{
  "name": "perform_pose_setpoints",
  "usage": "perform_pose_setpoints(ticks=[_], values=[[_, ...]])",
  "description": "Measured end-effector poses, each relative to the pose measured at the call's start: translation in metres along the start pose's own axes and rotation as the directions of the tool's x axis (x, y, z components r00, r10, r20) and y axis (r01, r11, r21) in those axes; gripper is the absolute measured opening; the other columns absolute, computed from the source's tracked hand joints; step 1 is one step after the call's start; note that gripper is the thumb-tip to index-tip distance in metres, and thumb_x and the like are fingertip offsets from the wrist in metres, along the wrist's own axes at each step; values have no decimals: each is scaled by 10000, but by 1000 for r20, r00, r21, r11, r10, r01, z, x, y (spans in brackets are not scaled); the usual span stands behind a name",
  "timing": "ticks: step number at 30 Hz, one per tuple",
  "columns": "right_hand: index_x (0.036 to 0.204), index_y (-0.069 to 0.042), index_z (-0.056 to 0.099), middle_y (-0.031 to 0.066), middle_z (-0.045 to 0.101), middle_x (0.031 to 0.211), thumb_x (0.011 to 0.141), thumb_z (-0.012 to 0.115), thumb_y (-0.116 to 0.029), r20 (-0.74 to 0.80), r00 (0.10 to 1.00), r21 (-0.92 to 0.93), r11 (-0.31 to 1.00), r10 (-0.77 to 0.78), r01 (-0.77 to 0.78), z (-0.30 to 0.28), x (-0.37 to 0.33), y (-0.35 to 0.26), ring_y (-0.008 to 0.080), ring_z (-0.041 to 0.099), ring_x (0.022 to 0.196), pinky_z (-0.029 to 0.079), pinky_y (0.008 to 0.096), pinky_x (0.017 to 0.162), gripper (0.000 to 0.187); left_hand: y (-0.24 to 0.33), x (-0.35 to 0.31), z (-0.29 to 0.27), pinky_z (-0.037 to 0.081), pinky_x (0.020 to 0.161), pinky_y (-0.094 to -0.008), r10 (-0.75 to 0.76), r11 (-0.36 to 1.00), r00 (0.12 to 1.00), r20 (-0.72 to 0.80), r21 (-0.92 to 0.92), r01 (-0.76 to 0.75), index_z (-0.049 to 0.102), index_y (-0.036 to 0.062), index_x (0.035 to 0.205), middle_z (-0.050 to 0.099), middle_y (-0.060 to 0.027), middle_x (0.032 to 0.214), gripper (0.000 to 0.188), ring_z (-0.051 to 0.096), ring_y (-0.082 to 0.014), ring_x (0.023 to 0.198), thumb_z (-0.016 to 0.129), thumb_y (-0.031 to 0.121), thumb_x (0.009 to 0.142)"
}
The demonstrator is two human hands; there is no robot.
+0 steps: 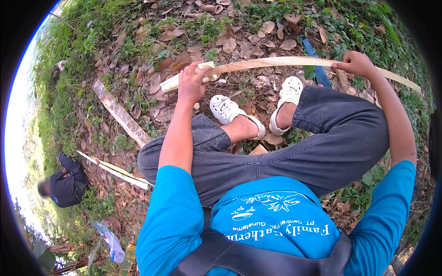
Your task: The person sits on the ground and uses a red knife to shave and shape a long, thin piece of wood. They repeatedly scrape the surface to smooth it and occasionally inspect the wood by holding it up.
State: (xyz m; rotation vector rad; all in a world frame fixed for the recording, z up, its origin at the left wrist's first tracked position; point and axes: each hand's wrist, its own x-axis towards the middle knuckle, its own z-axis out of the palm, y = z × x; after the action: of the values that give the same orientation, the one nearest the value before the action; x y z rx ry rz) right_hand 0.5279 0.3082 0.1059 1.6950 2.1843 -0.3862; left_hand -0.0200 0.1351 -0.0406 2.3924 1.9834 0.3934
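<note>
A long, thin, pale wooden strip (276,61) stretches between my hands in a gentle bow, its free end running out past my right hand toward the right rim. My left hand (191,83) is closed round the strip's left part, together with pale split wood pieces (170,83) whose ends stick out on both sides of the fist. How many pieces lie under those fingers is hidden. With thumb and fingers, my right hand (357,64) pinches the strip farther along. Below the strip, near that hand, a long flat blue object (321,76) lies on the ground; its kind is unclear.
My feet in white clogs (228,110) rest below the strip. A rough plank (120,112) and split pale lengths of wood (117,171) lie at the left. Farther left sits a person in dark clothes (71,184). A plastic bag (112,244) lies lower left. Dry leaves and weeds cover the ground.
</note>
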Motion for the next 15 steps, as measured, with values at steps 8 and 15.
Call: perform_pose_setpoints(ticks=[8,15], values=[[637,-81,616,49,651,616,749,714,-819,-6,1000,3,1000,0,0,-5,4,2,189,659,614,520,341,617,753,-5,2,-6,449,1060,-472,-30,999,999,-30,-37,29,573,243,1398,551,-72,1382,728,566,-316,1262,851,128,736],[639,-85,606,48,622,618,739,704,-838,30,999,66,998,19,-21,-3,2,10,194,639,641,505,349,634,766,-10,2,-8,466,1026,-462,-61,996,996,-68,-65,56,529,186,1442,579,-83,1341,786,587,-319,1223,864,141,732]])
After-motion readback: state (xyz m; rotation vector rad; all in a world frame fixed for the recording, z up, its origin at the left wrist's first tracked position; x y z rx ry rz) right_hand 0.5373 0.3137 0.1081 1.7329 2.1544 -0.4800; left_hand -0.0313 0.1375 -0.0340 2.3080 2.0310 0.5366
